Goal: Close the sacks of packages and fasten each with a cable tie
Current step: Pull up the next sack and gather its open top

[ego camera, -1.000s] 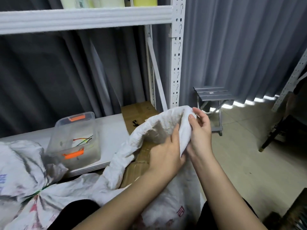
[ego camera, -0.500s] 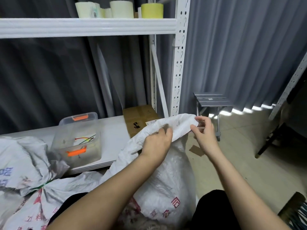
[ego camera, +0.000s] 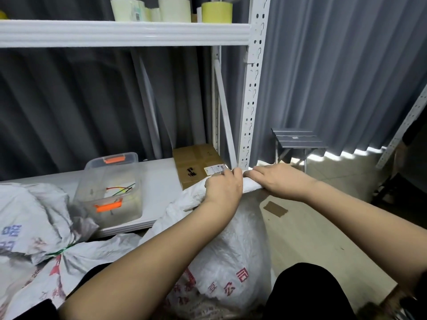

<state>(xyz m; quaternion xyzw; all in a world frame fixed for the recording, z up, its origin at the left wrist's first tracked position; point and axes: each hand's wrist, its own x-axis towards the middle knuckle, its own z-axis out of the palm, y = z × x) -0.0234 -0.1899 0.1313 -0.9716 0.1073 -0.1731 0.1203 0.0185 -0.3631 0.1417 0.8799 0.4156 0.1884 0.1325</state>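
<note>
Side by side, left hand (ego camera: pixel 223 187) and right hand (ego camera: pixel 276 179) grip the sack (ego camera: pixel 231 239) rim, fingers curled over it; bare floor (ego camera: pixel 323 215) right of sack.

1. I note a white metal shelving rack (ego camera: pixel 250 93) at centre; tape rolls (ego camera: pixel 175 10) stand on its upper shelf.
2. A cardboard box (ego camera: pixel 196 161) sits on the lower shelf, at its right end.
3. Grey curtain (ego camera: pixel 335 65) hangs far behind.
4. A grey slatted stool (ego camera: pixel 298 138) stands far right on the floor.

Red "公司" on front sack (ego camera: pixel 231 262); blue print on left sack (ego camera: pixel 25 227) (illegible).
</note>
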